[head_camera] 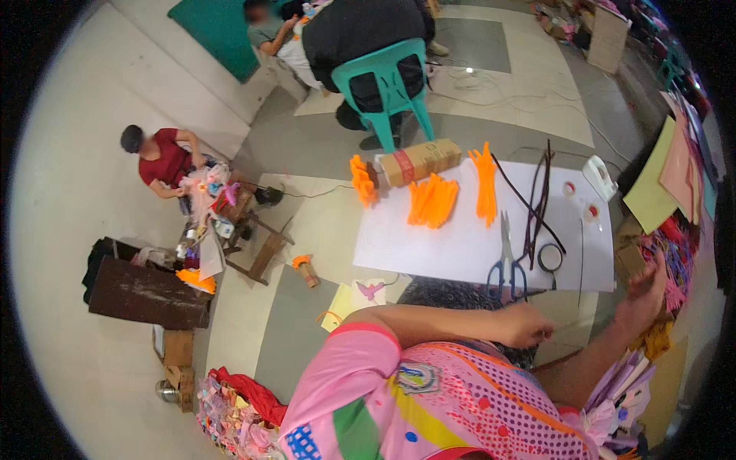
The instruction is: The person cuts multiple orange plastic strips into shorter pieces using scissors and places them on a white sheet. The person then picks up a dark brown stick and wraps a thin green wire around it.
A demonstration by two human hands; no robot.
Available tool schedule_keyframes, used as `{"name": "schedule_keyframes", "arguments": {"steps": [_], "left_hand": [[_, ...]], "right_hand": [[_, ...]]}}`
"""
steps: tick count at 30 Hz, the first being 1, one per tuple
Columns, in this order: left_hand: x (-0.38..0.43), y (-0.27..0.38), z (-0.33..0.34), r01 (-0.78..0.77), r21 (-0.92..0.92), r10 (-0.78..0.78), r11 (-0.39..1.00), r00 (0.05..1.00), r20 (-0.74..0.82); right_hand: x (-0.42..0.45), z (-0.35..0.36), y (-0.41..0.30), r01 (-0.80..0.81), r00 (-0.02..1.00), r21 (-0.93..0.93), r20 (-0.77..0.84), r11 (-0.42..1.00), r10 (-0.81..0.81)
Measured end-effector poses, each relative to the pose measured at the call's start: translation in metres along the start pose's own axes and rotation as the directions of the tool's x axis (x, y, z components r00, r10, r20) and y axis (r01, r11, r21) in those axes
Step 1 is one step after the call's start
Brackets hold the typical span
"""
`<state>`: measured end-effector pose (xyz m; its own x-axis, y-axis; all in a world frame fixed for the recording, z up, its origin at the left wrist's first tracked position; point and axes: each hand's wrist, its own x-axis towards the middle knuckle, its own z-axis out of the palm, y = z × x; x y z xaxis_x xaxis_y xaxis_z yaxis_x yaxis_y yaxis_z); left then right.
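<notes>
My left hand [522,325] is curled in front of my chest, below the blue-handled scissors [506,270]. Whether it pinches something thin is not clear. Off to the right, my right hand [645,284] is raised, its fingers apart, beside a heap of coloured strands [675,259]; it is slightly blurred. On the white tabletop [391,247] before me lie a bundle of orange pipe cleaners [486,187] and a folded orange bunch [432,201]. Dark brown pipe cleaners [539,201] lie near a roll of dark tape [550,257].
A cardboard box [422,163] stands at the table's far edge beside an orange fuzzy piece [363,181]. A white glue-gun-like device [599,178] sits far right, near coloured sheets [652,175]. A green plastic chair [382,77] is beyond. A person in red [164,161] works at left.
</notes>
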<state>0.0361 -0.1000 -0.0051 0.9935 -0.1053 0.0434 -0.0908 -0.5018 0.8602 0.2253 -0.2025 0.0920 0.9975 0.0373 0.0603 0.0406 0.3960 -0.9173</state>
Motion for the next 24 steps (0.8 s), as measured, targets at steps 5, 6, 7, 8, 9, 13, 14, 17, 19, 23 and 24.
{"name": "schedule_keyframes", "arguments": {"steps": [5,6,7,8,9,13,14,17,19,23,24], "left_hand": [[-0.054,-0.007,-0.014,0.045,0.118,-0.029,0.992,0.990,-0.136],[-0.064,-0.007,-0.011,0.085,0.099,-0.070,0.991,0.987,-0.145],[-0.073,-0.008,-0.010,0.129,0.081,-0.115,0.988,0.981,-0.154],[-0.080,-0.006,-0.012,0.157,0.077,-0.144,0.985,0.979,-0.144],[-0.087,-0.004,-0.012,0.186,0.066,-0.176,0.980,0.975,-0.133],[-0.111,-0.005,-0.016,0.283,0.014,-0.264,0.959,0.911,-0.315],[-0.115,-0.005,-0.019,0.276,0.008,-0.252,0.961,0.887,-0.386],[-0.127,-0.005,-0.031,0.255,0.009,-0.200,0.967,0.780,-0.592],[-0.131,-0.007,-0.039,0.241,0.026,-0.154,0.970,0.697,-0.700],[-0.132,-0.024,-0.060,0.273,0.332,0.124,0.903,0.574,-0.809],[-0.131,-0.028,-0.066,0.264,0.340,0.147,0.902,0.553,-0.820]], "right_hand": [[-0.050,0.017,0.018,0.186,0.907,-0.301,0.418,0.935,-0.046],[-0.061,0.021,0.028,0.171,0.878,-0.267,0.477,0.948,-0.024],[-0.070,0.025,0.043,0.154,0.844,-0.235,0.537,0.960,-0.004],[-0.082,0.032,0.055,0.227,0.833,-0.344,0.553,0.911,0.001],[-0.092,0.040,0.067,0.292,0.825,-0.456,0.565,0.841,0.020],[-0.128,0.077,0.094,0.377,0.752,-0.346,0.656,0.859,-0.066],[-0.137,0.083,0.101,0.380,0.747,-0.352,0.662,0.855,-0.060],[-0.154,0.103,0.114,0.429,0.688,-0.430,0.725,0.795,0.021],[-0.157,0.109,0.128,0.522,0.643,-0.438,0.766,0.731,0.000],[-0.153,0.112,0.167,0.693,0.567,-0.425,0.820,0.582,-0.077],[-0.153,0.115,0.172,0.713,0.553,-0.442,0.831,0.544,-0.050]]}}
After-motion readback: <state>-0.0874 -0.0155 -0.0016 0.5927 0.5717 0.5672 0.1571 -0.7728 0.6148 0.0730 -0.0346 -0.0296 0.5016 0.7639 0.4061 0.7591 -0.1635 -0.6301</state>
